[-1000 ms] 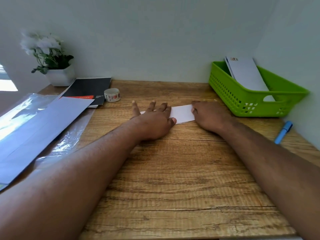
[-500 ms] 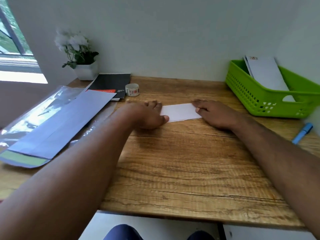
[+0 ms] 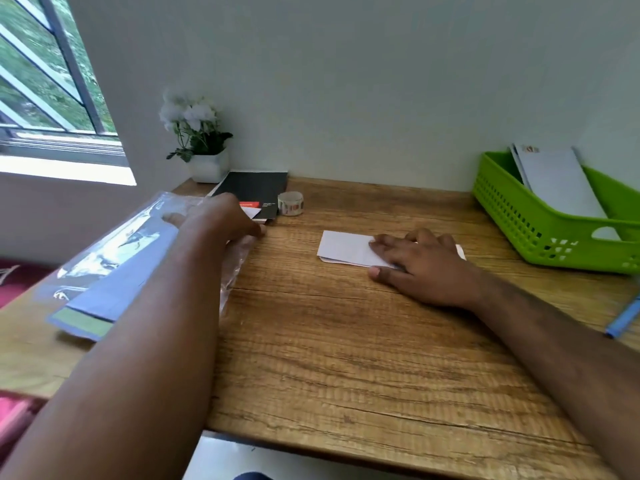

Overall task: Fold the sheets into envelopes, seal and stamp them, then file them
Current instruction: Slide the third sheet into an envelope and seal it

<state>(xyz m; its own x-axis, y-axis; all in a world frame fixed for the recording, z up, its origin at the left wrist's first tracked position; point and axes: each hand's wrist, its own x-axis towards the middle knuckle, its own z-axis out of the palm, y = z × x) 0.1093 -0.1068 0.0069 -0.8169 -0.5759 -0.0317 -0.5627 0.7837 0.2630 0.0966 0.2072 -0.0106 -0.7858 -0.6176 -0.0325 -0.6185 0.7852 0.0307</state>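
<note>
We see the wooden desk (image 3: 346, 341) filling most of the view, set into a corner of pale walls, with a window (image 3: 45, 74) at the far left. On the desk's left side lies a clear plastic sleeve (image 3: 114, 244) holding large bluish sheets (image 3: 128, 285), one with a green strip at its near end. At the right back stands a green basket (image 3: 540, 230) with white envelopes (image 3: 557, 181) leaning inside it. Behind the sleeve, against the wall, a black notebook (image 3: 252, 188) lies flat, and a white pot of white flowers (image 3: 197, 140) stands in the corner beside it.

Our left hand (image 3: 221, 216) reaches out over the far end of the plastic sleeve, just in front of the notebook; the picture is blurred there and we cannot tell whether its fingers grasp anything. Our right hand (image 3: 426, 268) lies flat, fingers (image 3: 384, 244) straight and released, pressing on the folded white sheet (image 3: 343, 247) at mid-desk, well apart from the basket. The sheet's left half shows bare; the rest is under the hand.

A small roll of patterned tape (image 3: 291, 203) stands just right of the notebook. A blue pen (image 3: 623, 320) lies at the desk's right edge, partly cut off.
</note>
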